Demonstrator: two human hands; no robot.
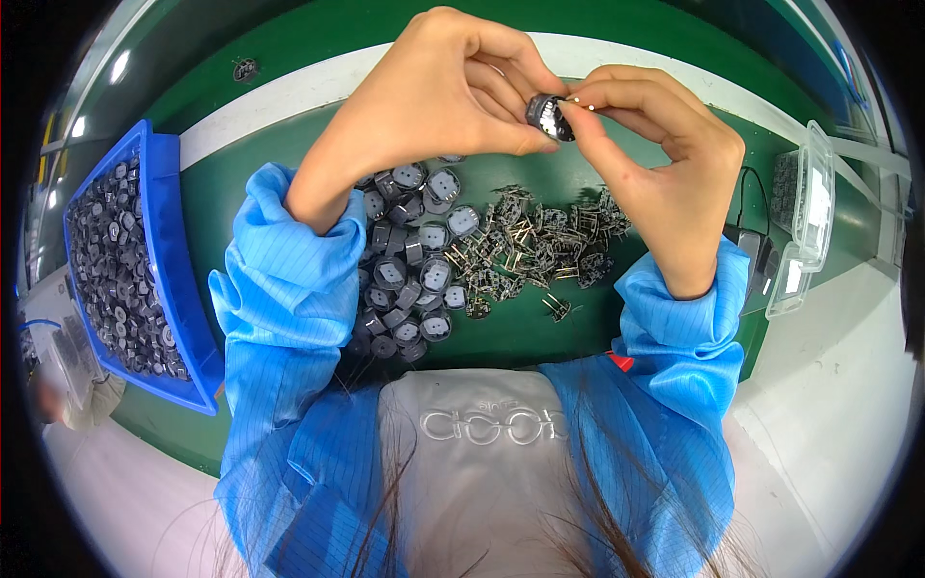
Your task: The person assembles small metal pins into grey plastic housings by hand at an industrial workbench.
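Observation:
Above the table, my left hand (pixel 429 96) is closed with thumb and fingers around a small round black housing (pixel 545 114), its shiny inner side facing right. My right hand (pixel 670 144) meets it from the right, pinching a small part with thin metal pins (pixel 581 102) against the housing's open side. Fingertips partly hide where the two meet. Below my left hand lies a heap of black and grey housings (pixel 409 270). A loose pile of metal-pinned parts (pixel 530 241) spreads beside it, nearer my right forearm.
At the left, a blue bin (pixel 188 289) is filled with many small black parts. A clear plastic box (pixel 814 197) with its lid stands at the right, beside a black device with a cable (pixel 756 255). One dark part (pixel 245 69) lies on the green surface beyond the white strip (pixel 279 106).

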